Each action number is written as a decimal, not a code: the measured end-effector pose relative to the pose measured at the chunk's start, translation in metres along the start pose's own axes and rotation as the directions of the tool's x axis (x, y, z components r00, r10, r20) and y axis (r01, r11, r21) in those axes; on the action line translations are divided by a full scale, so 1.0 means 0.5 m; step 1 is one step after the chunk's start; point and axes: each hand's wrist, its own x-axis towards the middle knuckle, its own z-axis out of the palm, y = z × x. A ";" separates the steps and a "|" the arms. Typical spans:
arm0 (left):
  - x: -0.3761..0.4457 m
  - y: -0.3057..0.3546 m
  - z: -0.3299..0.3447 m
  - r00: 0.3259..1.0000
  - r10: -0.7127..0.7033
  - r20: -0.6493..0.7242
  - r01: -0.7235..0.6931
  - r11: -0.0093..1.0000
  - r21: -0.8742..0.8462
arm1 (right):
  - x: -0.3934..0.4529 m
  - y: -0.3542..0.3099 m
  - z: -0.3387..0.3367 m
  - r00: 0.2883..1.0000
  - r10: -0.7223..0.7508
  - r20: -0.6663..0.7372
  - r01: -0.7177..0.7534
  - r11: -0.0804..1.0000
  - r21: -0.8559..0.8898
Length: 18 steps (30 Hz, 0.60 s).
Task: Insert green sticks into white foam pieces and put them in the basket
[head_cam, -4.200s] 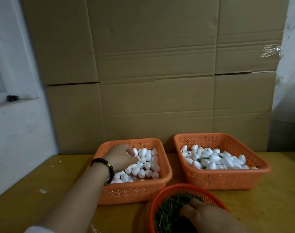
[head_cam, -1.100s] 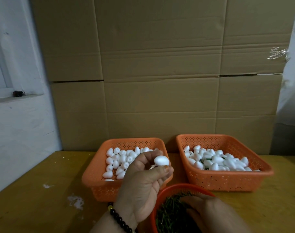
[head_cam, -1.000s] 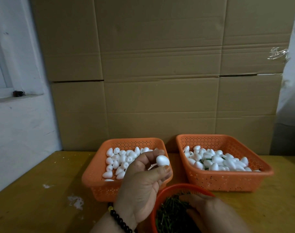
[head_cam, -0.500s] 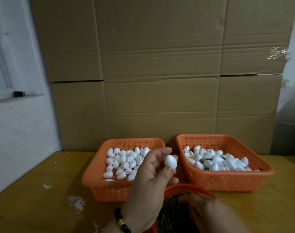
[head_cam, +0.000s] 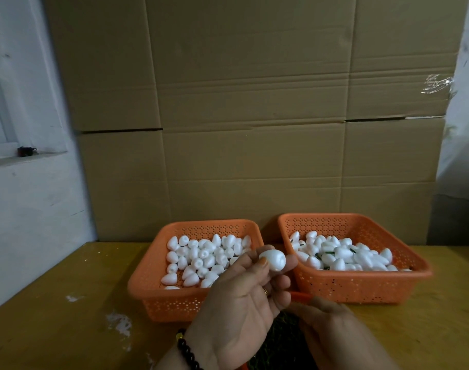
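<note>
Two orange baskets stand side by side on the yellow worktop (head_cam: pixel 54 329), close to a wall of stacked cardboard boxes (head_cam: pixel 254 102). Left basket (head_cam: pixel 148 289): holds plain white foam pieces (head_cam: pixel 201 256), loosely heaped, no sticks visible among them. Right basket (head_cam: pixel 356 287): holds foam pieces with green sticks (head_cam: pixel 325 253) showing between them. Left hand (head_cam: pixel 241 303): raised palm-up in front of the gap between the two baskets, thumb and fingertips pinching one foam piece (head_cam: pixel 273 259), which is egg-shaped and lies roughly level, its blunt end pointing right; the remaining fingers are curled below it. A bracelet of dark beads (head_cam: pixel 186 352) sits on that wrist. Right hand (head_cam: pixel 332 329): lowered, back of hand toward the camera, over a round red bowl (head_cam: pixel 300 295) of which only a short length of rim is visible; fingers are bent down into a dark mass of green sticks (head_cam: pixel 278 345) inside the bowl; whether it grips any cannot be determined. White scuff marks (head_cam: pixel 118 323) show on the worktop near the left basket. A small dark object (head_cam: pixel 26 151) rests on the window ledge at far left.
</note>
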 end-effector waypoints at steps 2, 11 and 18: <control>0.001 0.001 0.000 1.000 -0.028 -0.008 0.028 0.998 -0.056 | 0.002 -0.003 -0.004 0.999 -0.024 -0.021 0.025 1.000 0.020; 0.007 0.004 -0.001 0.988 -0.149 -0.045 0.135 0.962 -0.239 | -0.005 -0.006 -0.020 0.979 0.041 -0.202 0.008 0.971 0.238; 0.009 0.005 -0.007 0.971 -0.233 -0.055 0.207 0.933 -0.296 | -0.001 -0.007 -0.028 0.871 0.084 -0.484 0.108 0.928 0.356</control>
